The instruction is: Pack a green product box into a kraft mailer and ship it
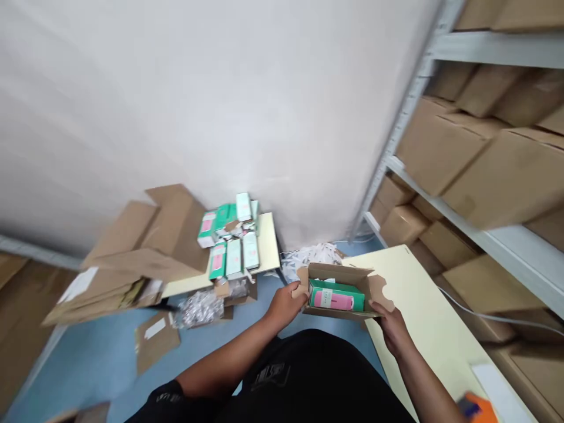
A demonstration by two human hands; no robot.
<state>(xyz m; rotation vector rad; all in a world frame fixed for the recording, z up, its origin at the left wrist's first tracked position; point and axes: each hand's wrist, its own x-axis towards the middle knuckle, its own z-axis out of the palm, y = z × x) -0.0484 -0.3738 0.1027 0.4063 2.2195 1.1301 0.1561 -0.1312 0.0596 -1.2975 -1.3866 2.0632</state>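
Note:
Between my hands is an open cardboard box [335,271], held in front of my body over the near corner of the right-hand table. Inside it lies a green product box [355,292] with a pink picture and a pale label on its side. My left hand [285,304] is closed on the carton's left end, by the side flap. At the other end, my right hand [391,326] grips the carton below its right flap. Both end flaps stick outward, and the top is open. My fingers are partly hidden behind the cardboard.
Several green and white product boxes [233,258] crowd a low table [269,241] beside a large open carton [171,229]. A bag of shiny wrapping [200,308] sits below. Shelves of cartons [493,170] line the right. An orange object [482,408] rests on the cream table [434,329].

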